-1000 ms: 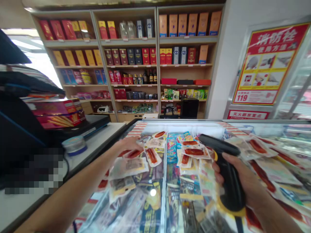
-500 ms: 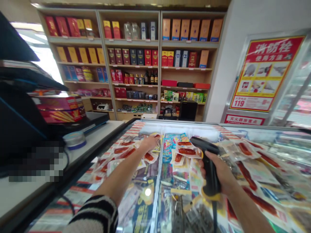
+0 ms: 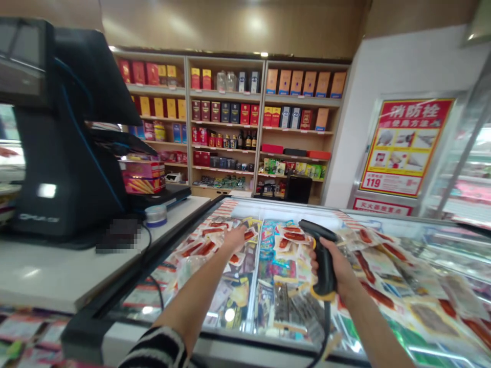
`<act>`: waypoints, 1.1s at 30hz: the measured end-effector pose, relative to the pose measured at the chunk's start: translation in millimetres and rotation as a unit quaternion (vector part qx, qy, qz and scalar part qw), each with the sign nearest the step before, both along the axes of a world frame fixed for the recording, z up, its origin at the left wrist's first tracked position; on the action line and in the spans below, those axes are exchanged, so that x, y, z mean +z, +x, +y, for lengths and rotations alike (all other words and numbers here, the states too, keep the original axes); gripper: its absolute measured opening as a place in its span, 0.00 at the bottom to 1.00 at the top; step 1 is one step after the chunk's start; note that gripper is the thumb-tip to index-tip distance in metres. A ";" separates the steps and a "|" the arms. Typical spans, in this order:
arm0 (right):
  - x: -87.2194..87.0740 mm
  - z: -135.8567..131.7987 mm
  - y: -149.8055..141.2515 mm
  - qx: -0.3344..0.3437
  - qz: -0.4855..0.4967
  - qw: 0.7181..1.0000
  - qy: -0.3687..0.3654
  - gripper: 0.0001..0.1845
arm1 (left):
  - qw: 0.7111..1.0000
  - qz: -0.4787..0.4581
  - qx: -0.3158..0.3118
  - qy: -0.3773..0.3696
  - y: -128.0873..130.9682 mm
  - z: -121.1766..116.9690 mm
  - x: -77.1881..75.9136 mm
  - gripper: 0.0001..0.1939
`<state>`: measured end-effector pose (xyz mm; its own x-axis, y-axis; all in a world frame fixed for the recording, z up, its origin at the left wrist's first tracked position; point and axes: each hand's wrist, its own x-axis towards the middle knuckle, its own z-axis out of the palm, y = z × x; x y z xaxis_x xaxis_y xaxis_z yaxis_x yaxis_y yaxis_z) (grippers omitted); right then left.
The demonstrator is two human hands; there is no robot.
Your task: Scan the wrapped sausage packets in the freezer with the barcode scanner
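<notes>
My right hand (image 3: 333, 266) is wrapped around the grip of a black and yellow barcode scanner (image 3: 325, 268). The scanner's head points left over the freezer, and its cable hangs down from the base of the grip. My left hand (image 3: 235, 237) reaches out over the packs, fingers stretched, with its tips beside a vacuum-packed sausage (image 3: 249, 235). Whether the fingertips touch that pack I cannot make out. Other sausage packs (image 3: 207, 249) lie to the left of this hand. Between the hands are blue snack packets (image 3: 268, 235) and further sausage packs (image 3: 294, 236).
A glass-topped chest freezer (image 3: 226, 335) spreads below my arms. On the left, a counter (image 3: 46, 276) carries a black register terminal (image 3: 69, 153) and a round tub (image 3: 156, 215). Behind stand shelves (image 3: 226, 122) of boxes and bottles. A red poster (image 3: 406, 148) hangs at right.
The view has tilted upward and turned left, bringing more of the terminal into sight. My left hand has drawn back slightly from the yellow-edged pack. The scanner stays in my right hand.
</notes>
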<state>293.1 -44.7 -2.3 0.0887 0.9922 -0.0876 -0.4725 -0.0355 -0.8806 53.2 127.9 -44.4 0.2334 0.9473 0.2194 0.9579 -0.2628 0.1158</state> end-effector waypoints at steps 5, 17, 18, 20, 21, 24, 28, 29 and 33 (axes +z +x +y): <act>1.6 -20.8 0.7 -0.003 -0.025 1.000 0.003 0.12 | 0.995 -0.028 -0.061 0.067 8.5 -15.0 16.1 0.14; 8.4 -14.9 -28.0 -0.001 -0.162 0.987 0.015 0.14 | 0.980 0.000 -0.137 0.145 18.6 -49.7 44.5 0.17; 7.4 -14.4 -27.3 -0.007 -0.165 0.986 0.018 0.14 | 0.979 0.001 -0.142 0.146 21.2 -50.6 44.8 0.17; 6.0 -13.9 -25.2 -0.011 -0.165 0.986 0.022 0.14 | 0.978 0.004 -0.149 0.149 25.4 -52.2 45.3 0.17; 5.7 -14.1 -24.2 -0.010 -0.162 0.986 0.023 0.14 | 0.977 0.005 -0.151 0.150 27.0 -53.0 45.5 0.17; 6.4 -16.5 -21.1 -0.003 -0.147 0.989 0.032 0.14 | 0.977 0.008 -0.152 0.151 30.2 -56.0 46.8 0.17; 7.1 -20.9 -16.1 0.009 -0.127 0.991 0.030 0.14 | 0.979 0.013 -0.146 0.139 34.0 -60.7 50.7 0.18; 6.8 -21.6 -15.1 0.014 -0.123 0.992 0.025 0.14 | 0.980 0.013 -0.144 0.135 35.1 -61.9 51.9 0.19; 6.9 -23.6 -13.9 0.020 -0.107 0.994 0.021 0.14 | 0.981 0.010 -0.146 0.127 38.5 -65.2 56.4 0.19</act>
<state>279.2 -68.3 4.6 0.0615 0.9977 -0.0294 -0.2726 -0.0115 -0.9621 91.6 62.7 12.0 0.4932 0.7546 0.4329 0.8389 -0.5442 -0.0071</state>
